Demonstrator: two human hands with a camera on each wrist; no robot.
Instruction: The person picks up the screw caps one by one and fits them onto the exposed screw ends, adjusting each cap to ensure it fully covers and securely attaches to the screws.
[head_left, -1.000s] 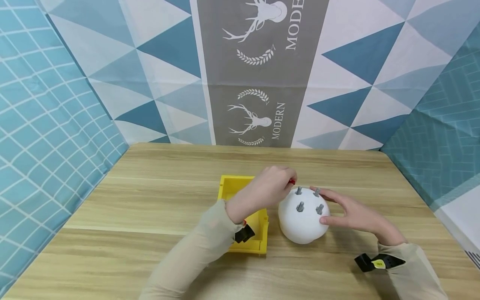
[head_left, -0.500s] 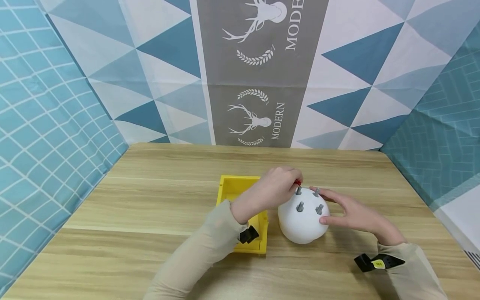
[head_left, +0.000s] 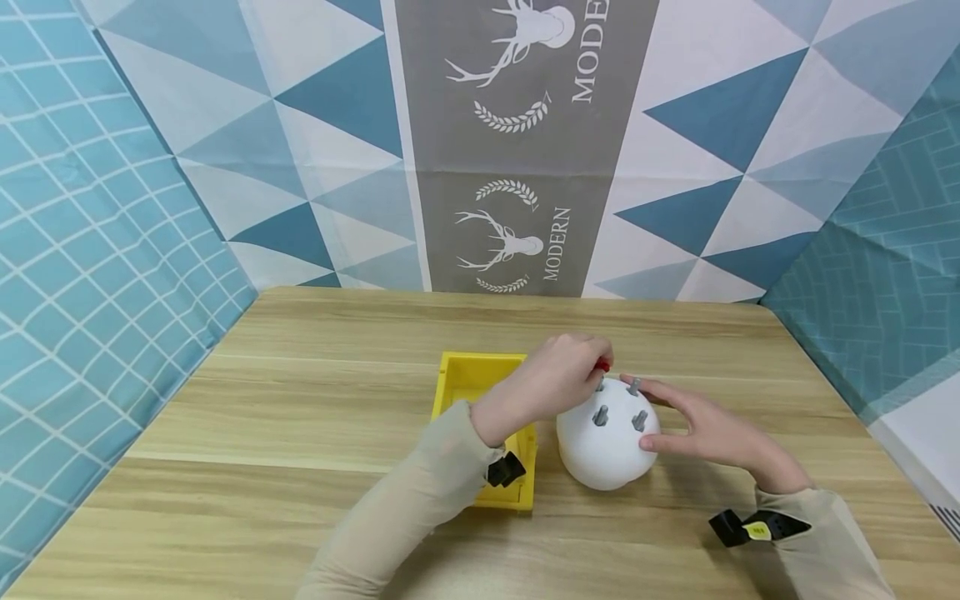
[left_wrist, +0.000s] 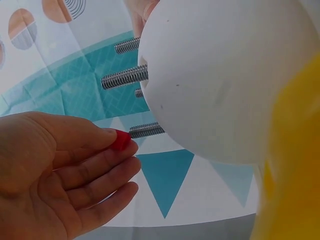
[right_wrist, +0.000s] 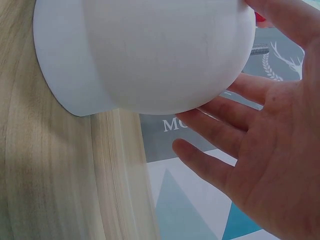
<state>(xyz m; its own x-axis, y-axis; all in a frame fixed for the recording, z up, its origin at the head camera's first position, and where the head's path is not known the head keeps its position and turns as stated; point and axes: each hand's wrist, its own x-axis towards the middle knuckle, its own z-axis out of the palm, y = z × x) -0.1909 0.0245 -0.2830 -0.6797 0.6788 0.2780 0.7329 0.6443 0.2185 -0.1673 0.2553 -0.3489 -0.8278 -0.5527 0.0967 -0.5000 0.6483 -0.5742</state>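
Note:
My left hand (head_left: pixel 562 371) pinches a small red nut (left_wrist: pixel 121 140) between thumb and forefinger. The nut sits right at the tip of a threaded bolt (left_wrist: pixel 147 130), one of several grey bolts (head_left: pixel 639 420) sticking up from a white domed body (head_left: pixel 600 458). In the left wrist view the other fingers lie loosely below the nut. Fairly straight, spread fingers of my right hand (head_left: pixel 712 425) rest against the dome's right side, the thumb on its near side. The right wrist view shows those fingertips (right_wrist: pixel 190 117) along the white surface, the little finger apart from it.
A yellow bin (head_left: pixel 527 492) stands just left of the dome, partly under my left forearm. Both stand on a wood-grain table (head_left: pixel 300 417). Patterned cloth (head_left: pixel 337 125) hangs behind the table and along both sides.
My left hand has moved a little to the right with the red nut, from beside the dome to the far-left bolt's tip. My right hand and the dome stay put.

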